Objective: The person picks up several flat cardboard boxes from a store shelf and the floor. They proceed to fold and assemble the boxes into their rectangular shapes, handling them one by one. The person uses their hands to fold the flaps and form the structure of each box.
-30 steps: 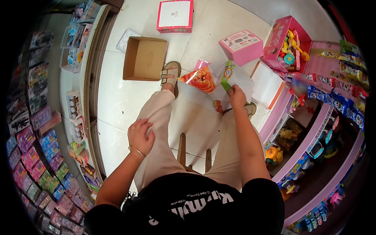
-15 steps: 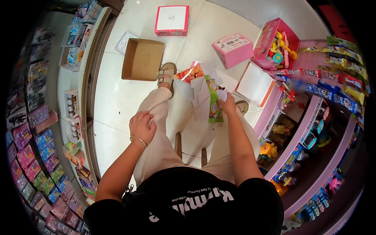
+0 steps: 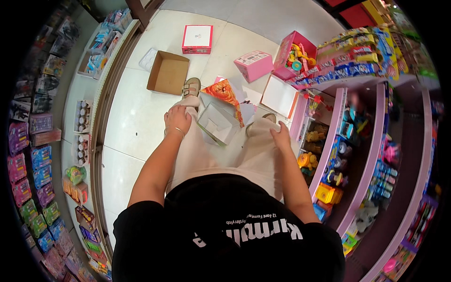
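My left hand (image 3: 177,118) lies over my left knee with its fingers spread, holding nothing. On my right knee rests my right hand (image 3: 281,137), empty, with thumb and fingers apart. Between my feet, on the floor, an opened cardboard carton (image 3: 217,120) shows its pale grey inside. It leans at an angle close to my shins, apart from both hands. An orange printed piece (image 3: 221,92) stands up at its far side. Torn or folded white card pieces (image 3: 252,95) lie just behind it, partly hidden.
An empty brown box (image 3: 168,75) and a pink-and-white box (image 3: 197,39) stand ahead. To the right are a closed pink box (image 3: 254,66), a pink box of toys (image 3: 279,55) and an open white-lined box (image 3: 280,96). Merchandise shelves (image 3: 376,136) flank both sides.
My right hand has let go of the green-printed carton and moved back onto my right knee. The carton now sits on the floor between my legs, turned. My left hand stays on my left leg.
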Demonstrator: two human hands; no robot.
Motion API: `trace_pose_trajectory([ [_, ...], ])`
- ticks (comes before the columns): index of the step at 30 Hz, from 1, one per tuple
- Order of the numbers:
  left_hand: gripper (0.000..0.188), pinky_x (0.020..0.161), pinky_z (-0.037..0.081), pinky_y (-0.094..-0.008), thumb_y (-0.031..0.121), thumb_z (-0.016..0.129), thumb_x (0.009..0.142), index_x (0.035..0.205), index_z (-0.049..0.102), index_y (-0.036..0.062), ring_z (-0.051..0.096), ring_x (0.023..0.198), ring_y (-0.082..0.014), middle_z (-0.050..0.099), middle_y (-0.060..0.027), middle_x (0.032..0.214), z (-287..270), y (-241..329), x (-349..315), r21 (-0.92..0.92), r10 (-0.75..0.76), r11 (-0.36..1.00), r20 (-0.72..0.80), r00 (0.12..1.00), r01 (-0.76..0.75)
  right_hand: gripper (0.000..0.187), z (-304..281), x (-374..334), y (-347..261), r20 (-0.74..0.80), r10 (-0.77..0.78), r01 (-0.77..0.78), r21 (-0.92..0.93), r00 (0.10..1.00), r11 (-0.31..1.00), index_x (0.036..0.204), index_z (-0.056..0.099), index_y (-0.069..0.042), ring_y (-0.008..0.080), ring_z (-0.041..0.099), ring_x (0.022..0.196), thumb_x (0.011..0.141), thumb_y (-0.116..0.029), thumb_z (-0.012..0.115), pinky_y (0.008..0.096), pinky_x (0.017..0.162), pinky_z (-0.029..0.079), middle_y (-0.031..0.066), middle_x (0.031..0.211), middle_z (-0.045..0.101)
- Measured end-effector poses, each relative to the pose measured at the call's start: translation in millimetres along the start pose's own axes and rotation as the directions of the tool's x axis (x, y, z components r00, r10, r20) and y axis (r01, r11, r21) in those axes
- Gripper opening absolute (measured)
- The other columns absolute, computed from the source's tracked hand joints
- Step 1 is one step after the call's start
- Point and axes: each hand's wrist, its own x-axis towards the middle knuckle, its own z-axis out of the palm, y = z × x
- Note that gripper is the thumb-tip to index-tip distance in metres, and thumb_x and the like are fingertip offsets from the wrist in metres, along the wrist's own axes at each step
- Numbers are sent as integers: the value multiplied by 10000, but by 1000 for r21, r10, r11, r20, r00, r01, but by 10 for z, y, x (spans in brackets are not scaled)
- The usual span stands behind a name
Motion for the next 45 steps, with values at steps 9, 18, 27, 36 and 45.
trace_pose_trajectory([
  [9, 473, 976, 157, -514, 340, 388, 827, 1257, 319, 155, 158, 1254, -251, 178, -59, 1364, -248, -71, -411, 179, -80, 983, 242, 967, 37, 472, -503, -491, -183, -185, -172, 202, 160, 968, 966, 1102, 461, 7, 257, 559, 832, 735, -266, 577, 308, 759, 429, 191, 1072, 492],
  [18, 507, 973, 160, -512, 372, 355, 836, 1295, 254, 183, 134, 1261, -284, 117, -69, 1383, -231, -200, -589, 137, -150, 984, 280, 948, 115, 352, -241, -749, -474, -47, -273, 276, 210, 961, 938, 1020, 530, -29, 214, 561, 765, 751, -256, 553, 298, 692, 439, 125, 977, 567],
  [27, 522, 962, 177, -515, 381, 361, 832, 1299, 241, 182, 132, 1254, -317, 102, -77, 1385, -242, -137, -574, 124, -153, 985, 298, 942, 121, 334, -96, -687, -444, 29, -267, 245, 312, 963, 918, 1045, 522, -14, 113, 527, 746, 771, -203, 554, 236, 660, 430, 57, 920, 579],
  [36, 518, 972, 170, -493, 374, 372, 825, 1291, 261, 176, 123, 1254, -325, 109, -84, 1383, -225, -80, -492, 127, -156, 984, 281, 947, 125, 308, -54, -619, -552, 38, -249, 209, 431, 968, 878, 991, 554, -40, 176, 546, 722, 748, -228, 551, 286, 674, 438, 96, 929, 579],
  [45, 514, 967, 186, -493, 366, 384, 824, 1286, 267, 175, 134, 1251, -322, 122, -82, 1380, -218, -109, -525, 125, -158, 984, 268, 950, 128, 316, 31, -581, -656, 42, -336, 305, 331, 941, 893, 989, 550, -28, 193, 552, 714, 748, -232, 554, 289, 675, 442, 108, 915, 584],
])
